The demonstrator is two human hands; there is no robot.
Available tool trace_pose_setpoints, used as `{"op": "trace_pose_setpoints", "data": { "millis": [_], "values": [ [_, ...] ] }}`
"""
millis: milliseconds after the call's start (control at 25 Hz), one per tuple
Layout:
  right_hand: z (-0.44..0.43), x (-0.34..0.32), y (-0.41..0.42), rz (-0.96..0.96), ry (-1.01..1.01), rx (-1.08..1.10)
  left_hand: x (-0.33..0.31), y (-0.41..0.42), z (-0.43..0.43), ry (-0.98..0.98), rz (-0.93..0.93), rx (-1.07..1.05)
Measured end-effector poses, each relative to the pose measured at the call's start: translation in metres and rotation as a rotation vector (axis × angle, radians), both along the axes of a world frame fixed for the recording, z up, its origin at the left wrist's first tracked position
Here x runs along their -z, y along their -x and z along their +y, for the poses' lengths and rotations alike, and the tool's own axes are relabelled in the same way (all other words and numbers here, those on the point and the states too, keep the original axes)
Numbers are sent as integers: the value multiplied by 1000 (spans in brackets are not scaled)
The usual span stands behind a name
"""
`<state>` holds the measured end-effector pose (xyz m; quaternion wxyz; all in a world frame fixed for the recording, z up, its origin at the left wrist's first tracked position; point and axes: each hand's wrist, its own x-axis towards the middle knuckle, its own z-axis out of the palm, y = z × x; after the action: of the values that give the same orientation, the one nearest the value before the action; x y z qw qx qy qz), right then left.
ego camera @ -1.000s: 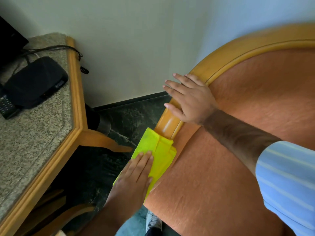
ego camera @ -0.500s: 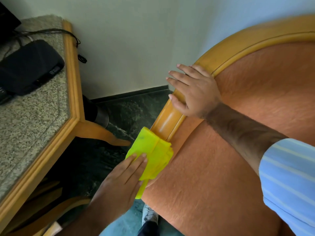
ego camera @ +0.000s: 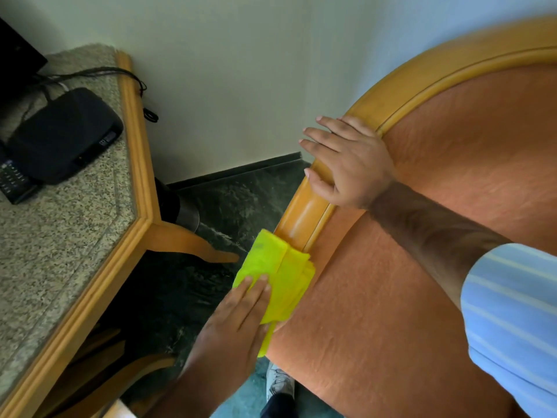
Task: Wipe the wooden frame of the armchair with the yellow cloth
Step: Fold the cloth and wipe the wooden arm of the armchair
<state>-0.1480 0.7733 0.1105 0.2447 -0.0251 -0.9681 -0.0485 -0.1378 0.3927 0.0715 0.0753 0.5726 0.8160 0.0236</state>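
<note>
The yellow cloth (ego camera: 281, 276) covers the lower stretch of the wooden frame (ego camera: 304, 218), and the left hand (ego camera: 238, 324) hides part of the cloth. The right hand (ego camera: 349, 164) covers another stretch of frame. The frame's far curve runs blurred off the right edge. A remote (ego camera: 12, 179) on the bench (ego camera: 60, 251) is cut by the left edge, its buttons unreadable. A shoe (ego camera: 280, 384) shows only partly below the seat.
</note>
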Motion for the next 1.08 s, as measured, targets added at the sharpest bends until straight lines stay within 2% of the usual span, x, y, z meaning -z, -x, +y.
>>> {"op": "trace_pose_setpoints", "data": {
  "millis": [200,280,480,560,760,880,960,1000,1080],
  "values": [
    [5,1,0,-29,-8,-15,-8,10,124,-106,59,-77],
    [5,1,1,-41,-6,-16,0,10,112,-80,82,-67],
    [0,-4,-1,-28,6,-3,4,-5,15,21,84,23],
    [-1,-6,-1,-32,15,-1,1,-2,31,9,63,-29],
    [2,-3,0,-47,4,-16,-1,1,108,-171,-87,-278],
    [0,-7,-1,-81,-17,-20,-3,0,107,-141,-110,-306],
    [-4,-12,-1,-122,12,-5,-11,5,101,-166,-235,-252],
    [-8,-17,-3,-148,71,6,-16,10,98,-213,-363,-251],
    [-23,-25,-9,-101,295,42,-25,19,91,-389,-607,-417]
  ]
}}
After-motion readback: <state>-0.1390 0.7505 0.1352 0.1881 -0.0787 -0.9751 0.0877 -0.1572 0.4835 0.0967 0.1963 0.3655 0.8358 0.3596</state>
